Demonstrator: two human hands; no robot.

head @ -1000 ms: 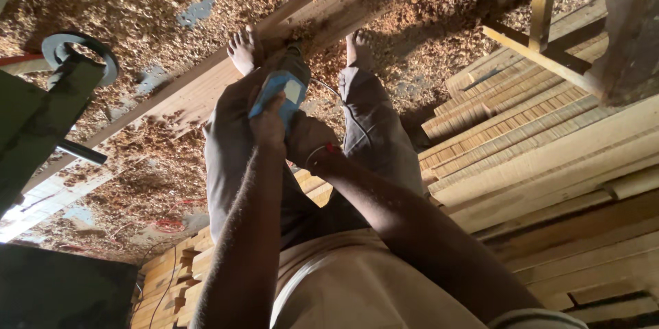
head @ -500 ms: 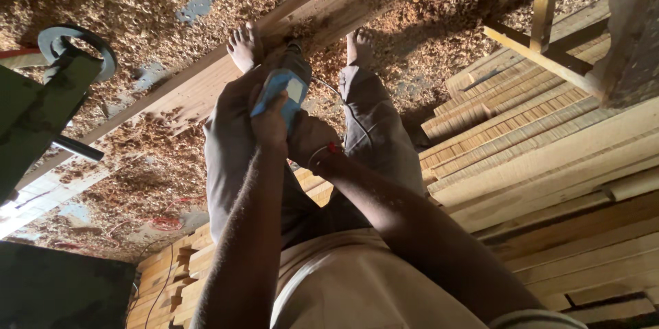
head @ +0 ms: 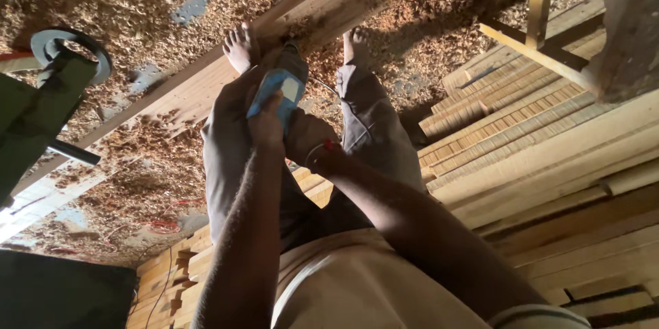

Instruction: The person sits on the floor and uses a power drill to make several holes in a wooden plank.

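Floor (head: 123, 6) beyond the fingers: thick wood shavings. Long plank (head: 206, 85) runs diagonally past the fingertips, bare feet on it. Stacked boards (head: 549, 157) off to the right of the fingers. Green machine (head: 34, 116) well to the left. Left hand (head: 266, 123): fingers wrapped tight on the blue power tool (head: 280, 88), just above the knees. Right hand (head: 309, 140): touching the tool's lower side; finger curl can't tell.

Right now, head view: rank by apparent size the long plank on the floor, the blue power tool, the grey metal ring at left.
1. Long plank, largest by far.
2. Blue power tool and grey metal ring: look alike in size; the tool is nearer the camera and partly covered by the hands, so no ranking.
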